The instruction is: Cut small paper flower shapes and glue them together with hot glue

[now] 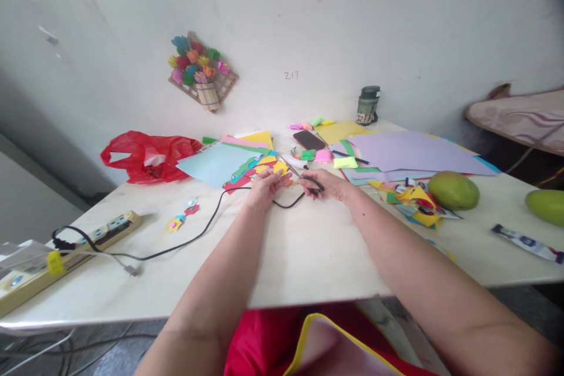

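- The right hand (pixel 329 184) holds black-handled scissors (pixel 314 185), blades pointing toward the back edge of the table (pixel 308 258).
- The left hand (pixel 265 185), fingers bunched close, is at the colourful paper cutouts (pixel 261 168); whether it grips one, I cannot tell.
- These cutouts lie near mid-table, toward the back edge.
- A power strip (pixel 30 288) lies by the front-left corner.

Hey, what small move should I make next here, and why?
I'd probably nudge the black cord aside with your left hand: it loops between your hands, close to the scissors in your right hand, so it could get in their way.
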A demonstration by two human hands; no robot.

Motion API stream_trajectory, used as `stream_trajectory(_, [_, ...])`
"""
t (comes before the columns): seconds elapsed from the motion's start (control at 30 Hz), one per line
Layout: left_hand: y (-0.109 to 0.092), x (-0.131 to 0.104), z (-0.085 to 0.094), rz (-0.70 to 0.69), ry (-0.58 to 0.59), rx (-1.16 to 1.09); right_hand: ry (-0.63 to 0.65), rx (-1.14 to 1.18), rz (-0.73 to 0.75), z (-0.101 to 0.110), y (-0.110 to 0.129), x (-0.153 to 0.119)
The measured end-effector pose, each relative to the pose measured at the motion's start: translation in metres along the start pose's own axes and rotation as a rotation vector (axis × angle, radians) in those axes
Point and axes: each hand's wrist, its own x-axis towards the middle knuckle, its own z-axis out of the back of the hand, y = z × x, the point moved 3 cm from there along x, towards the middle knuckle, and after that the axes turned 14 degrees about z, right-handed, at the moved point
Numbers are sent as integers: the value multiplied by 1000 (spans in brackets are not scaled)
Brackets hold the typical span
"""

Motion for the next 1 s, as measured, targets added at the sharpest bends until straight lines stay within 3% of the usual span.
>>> stream_trajectory(0.27, [0,-1,0,42,-56,-55,-18,-50,-22,-2,3,0])
stream_trajectory(1.0, [2,2,0,31,-31,-48,-40,-63,-43,-7,13,-3])
